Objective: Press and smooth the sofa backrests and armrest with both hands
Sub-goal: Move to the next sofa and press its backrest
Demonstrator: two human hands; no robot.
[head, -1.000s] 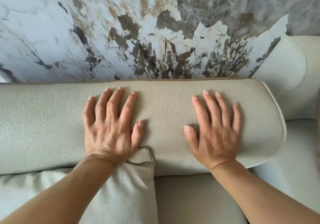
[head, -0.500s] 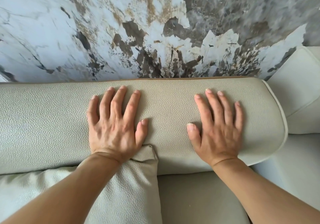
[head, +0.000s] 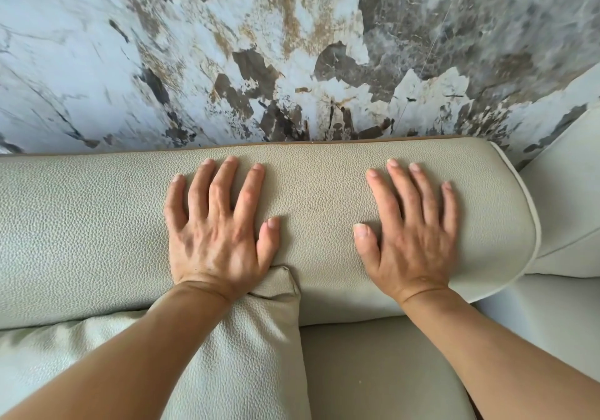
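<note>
A pale grey-green leather backrest (head: 81,224) runs across the view, rounded at its right end with white piping. My left hand (head: 217,234) lies flat on it near the middle, fingers spread, palm down. My right hand (head: 412,234) lies flat on the same backrest further right, fingers spread, close to the rounded end. Neither hand holds anything. A second backrest or armrest section (head: 565,211) stands at the far right, partly cut off by the frame edge.
A loose cushion (head: 246,348) of the same leather leans against the backrest under my left wrist. The seat (head: 383,371) shows below between my arms. A marbled grey, white and brown wall (head: 292,62) rises directly behind the sofa.
Both hands stay flat on the backrest in nearly the same spots. The view has shifted slightly left, so less of the right-hand section shows.
</note>
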